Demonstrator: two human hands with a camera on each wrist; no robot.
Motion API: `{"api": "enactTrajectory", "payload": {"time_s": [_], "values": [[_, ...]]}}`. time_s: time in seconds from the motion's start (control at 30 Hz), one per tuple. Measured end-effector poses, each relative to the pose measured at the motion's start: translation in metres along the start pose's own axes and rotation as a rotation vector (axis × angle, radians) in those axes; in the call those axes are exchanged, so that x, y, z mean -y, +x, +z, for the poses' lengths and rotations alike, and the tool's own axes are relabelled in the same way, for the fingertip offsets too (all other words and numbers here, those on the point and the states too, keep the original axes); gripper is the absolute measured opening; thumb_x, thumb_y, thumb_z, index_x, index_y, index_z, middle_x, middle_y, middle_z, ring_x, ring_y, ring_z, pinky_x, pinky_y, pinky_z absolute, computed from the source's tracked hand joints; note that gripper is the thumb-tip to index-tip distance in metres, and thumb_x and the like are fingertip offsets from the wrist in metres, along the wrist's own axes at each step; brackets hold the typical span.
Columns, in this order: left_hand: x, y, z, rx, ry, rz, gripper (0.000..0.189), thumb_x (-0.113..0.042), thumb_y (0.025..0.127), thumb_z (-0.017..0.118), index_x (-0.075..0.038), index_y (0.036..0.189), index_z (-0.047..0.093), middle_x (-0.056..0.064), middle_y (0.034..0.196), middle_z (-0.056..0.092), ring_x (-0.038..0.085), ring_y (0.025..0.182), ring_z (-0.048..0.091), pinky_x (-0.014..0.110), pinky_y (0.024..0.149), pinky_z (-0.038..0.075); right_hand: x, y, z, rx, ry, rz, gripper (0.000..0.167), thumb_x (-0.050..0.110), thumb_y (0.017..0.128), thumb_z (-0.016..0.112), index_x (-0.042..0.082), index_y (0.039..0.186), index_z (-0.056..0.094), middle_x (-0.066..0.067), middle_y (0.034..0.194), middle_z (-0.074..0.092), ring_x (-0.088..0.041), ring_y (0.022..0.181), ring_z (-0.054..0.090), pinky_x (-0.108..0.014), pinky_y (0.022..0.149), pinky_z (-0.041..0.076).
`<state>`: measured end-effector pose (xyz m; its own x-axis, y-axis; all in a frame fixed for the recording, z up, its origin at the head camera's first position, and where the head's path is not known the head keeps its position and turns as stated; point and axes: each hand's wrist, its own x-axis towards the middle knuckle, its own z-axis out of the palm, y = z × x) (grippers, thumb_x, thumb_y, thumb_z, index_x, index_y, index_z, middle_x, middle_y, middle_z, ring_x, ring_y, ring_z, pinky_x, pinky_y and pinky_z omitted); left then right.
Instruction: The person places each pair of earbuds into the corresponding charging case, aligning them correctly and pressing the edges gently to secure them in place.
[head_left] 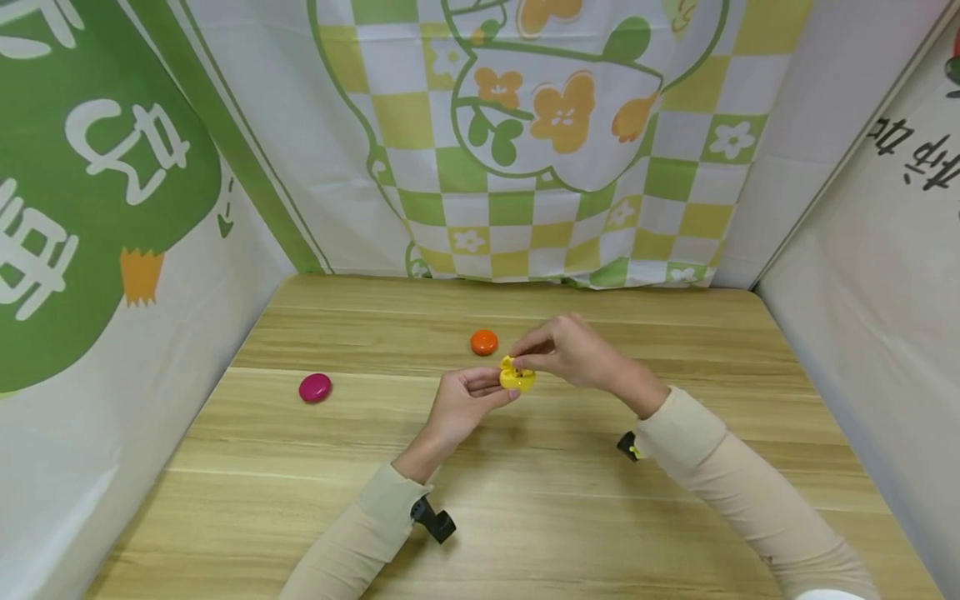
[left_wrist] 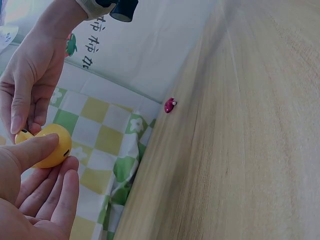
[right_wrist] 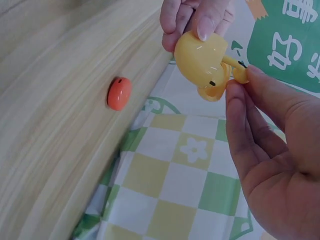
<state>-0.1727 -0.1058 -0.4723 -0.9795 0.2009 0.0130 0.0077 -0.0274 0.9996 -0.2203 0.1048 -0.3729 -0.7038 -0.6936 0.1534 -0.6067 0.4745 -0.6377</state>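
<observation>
A glossy yellow earbud case is held above the table with its lid flipped up. My left hand grips the case, its thumb on one side and fingers under it. My right hand pinches a small yellow earbud between thumb and forefinger. The earbud's stem points toward the case's opening and overlaps its rim in the right wrist view. A small dark slot shows on the case shell.
An orange rounded case lies on the wooden table just beyond the hands. Further left lies a magenta one. The left wrist view shows a small dark-pink thing with a white spot on the table. Printed cloth walls stand around the table.
</observation>
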Motion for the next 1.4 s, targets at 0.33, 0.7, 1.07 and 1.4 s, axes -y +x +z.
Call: {"api": "enactTrajectory", "payload": {"time_s": [0.33,0.7,1.07,1.4], "values": [[0.001,0.001,0.000,0.015,0.008,-0.005,0.035,-0.004,0.091,0.083,0.004,0.124,0.074,0.022,0.124,0.076,0.026,0.110,0.078,0.029,0.092,0.064,0.008,0.004,-0.006,0.043,-0.145,-0.069,0.011,0.011,0.096,0.078,0.007,0.105,0.084,-0.005,0.101,0.081,-0.009,0.080,0.073,-0.020,0.070,0.061],[0.002,0.002,0.001,0.013,0.008,-0.006,0.035,-0.004,0.091,0.083,0.004,0.124,0.074,0.022,0.123,0.076,0.025,0.109,0.078,0.029,0.092,0.064,0.013,0.005,-0.003,0.043,-0.201,-0.132,0.010,0.003,0.093,0.079,0.003,0.102,0.083,-0.009,0.099,0.081,-0.015,0.084,0.076,-0.020,0.073,0.063],[0.000,0.000,0.001,0.020,0.014,0.002,0.035,-0.005,0.091,0.083,0.004,0.124,0.074,0.022,0.124,0.076,0.028,0.112,0.077,0.029,0.093,0.064,0.011,0.006,-0.008,0.002,-0.165,-0.092,0.007,0.009,0.096,0.078,0.007,0.100,0.084,-0.006,0.099,0.082,-0.011,0.081,0.075,-0.022,0.070,0.062],[-0.002,-0.003,0.002,0.011,0.020,-0.010,0.035,-0.009,0.091,0.084,0.002,0.123,0.074,0.020,0.124,0.077,0.026,0.111,0.077,0.029,0.093,0.064,-0.024,0.004,-0.022,0.109,0.133,0.214,0.025,0.027,0.102,0.073,0.009,0.116,0.081,-0.004,0.106,0.082,-0.022,0.095,0.076,-0.037,0.085,0.064]]}}
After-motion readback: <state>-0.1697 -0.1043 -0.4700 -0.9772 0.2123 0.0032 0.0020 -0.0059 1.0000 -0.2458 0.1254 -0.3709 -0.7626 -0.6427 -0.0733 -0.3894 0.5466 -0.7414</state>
